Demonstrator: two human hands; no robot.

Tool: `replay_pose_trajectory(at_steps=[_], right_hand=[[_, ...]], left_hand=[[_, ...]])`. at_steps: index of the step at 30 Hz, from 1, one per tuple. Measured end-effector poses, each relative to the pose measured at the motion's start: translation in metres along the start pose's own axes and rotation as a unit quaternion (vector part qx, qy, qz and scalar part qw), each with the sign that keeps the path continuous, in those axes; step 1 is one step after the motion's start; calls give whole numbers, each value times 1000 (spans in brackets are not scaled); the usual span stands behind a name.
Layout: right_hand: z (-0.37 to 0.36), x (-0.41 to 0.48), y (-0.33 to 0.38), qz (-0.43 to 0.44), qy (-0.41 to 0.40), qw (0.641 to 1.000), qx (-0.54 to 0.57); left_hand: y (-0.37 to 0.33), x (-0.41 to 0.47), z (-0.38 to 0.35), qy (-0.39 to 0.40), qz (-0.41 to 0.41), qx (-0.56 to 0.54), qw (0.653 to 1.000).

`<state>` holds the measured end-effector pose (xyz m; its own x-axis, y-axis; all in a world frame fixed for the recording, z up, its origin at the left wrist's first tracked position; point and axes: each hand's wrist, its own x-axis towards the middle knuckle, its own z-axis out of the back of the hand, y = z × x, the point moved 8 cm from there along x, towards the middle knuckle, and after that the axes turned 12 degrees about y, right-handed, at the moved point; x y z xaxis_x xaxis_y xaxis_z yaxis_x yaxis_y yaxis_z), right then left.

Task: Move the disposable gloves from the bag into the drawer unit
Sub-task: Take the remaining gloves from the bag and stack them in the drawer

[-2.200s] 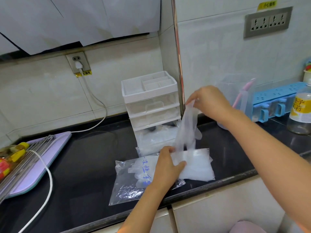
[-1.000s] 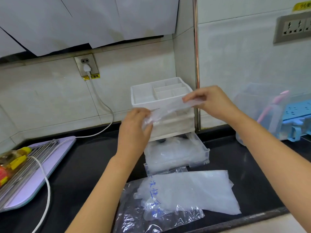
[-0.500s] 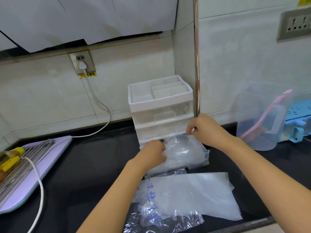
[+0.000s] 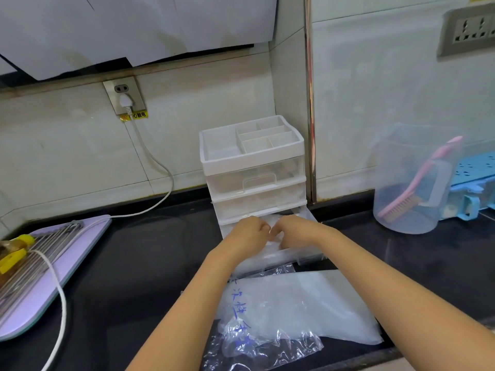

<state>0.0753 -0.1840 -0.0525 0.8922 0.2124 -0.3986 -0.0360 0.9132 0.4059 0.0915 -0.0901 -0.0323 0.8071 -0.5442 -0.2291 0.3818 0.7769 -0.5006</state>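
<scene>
1. Your left hand [image 4: 247,234] and right hand [image 4: 296,231] meet, knuckles nearly touching, inside the bottom drawer [image 4: 308,255] of the drawer unit [image 4: 254,170]. That drawer is pulled out toward you.
2. The fingers of both hands are curled down and pinch a thin, clear glove [image 4: 272,218]. It lies bunched in that drawer between and just behind your hands.
3. The two drawers above are pushed in. The white tray on top of the unit is split into several compartments.
4. The bag [image 4: 262,349] lies on the black countertop [image 4: 150,263] just in front of the open drawer, under your forearms. It is clear and crumpled and has blue handwriting on it.
5. A flat, whitish stack of gloves [image 4: 308,311] lies partly in the bag and reaches out to its right, near the counter's front edge.
6. To your right, well apart from the unit, a clear measuring jug [image 4: 396,170] holds a pink brush [image 4: 399,207]. A blue rack [image 4: 474,167] sits just behind it.
7. To your left, a lilac board [image 4: 34,314] carries a metal rack [image 4: 32,258]. A white cable [image 4: 63,303] crosses the board, and another runs up to the wall socket [image 4: 124,95].
</scene>
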Motion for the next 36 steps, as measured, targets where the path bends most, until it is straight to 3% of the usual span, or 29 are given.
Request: replay_pose_trajectory(at_steps=[10, 15, 22, 25, 30, 36], right_hand=[[-10, 5, -4, -42, 96, 993, -61], [-7, 23, -18, -130, 56, 988, -62], [2, 26, -19, -174, 11, 982, -70], [11, 12, -13, -142, -10, 989, -29], [36, -44, -13, -57, -130, 987, 79], [22, -109, -24, -15, -197, 975, 99]], left_hand=[[23, 29, -26, 166, 107, 197, 960], [45, 37, -26, 216, 163, 179, 946], [41, 35, -31, 180, 135, 75, 972], [37, 31, -30, 168, 121, 54, 977], [33, 24, -13, 119, 124, -6, 985], [10, -8, 18, 16, 94, -27, 995]])
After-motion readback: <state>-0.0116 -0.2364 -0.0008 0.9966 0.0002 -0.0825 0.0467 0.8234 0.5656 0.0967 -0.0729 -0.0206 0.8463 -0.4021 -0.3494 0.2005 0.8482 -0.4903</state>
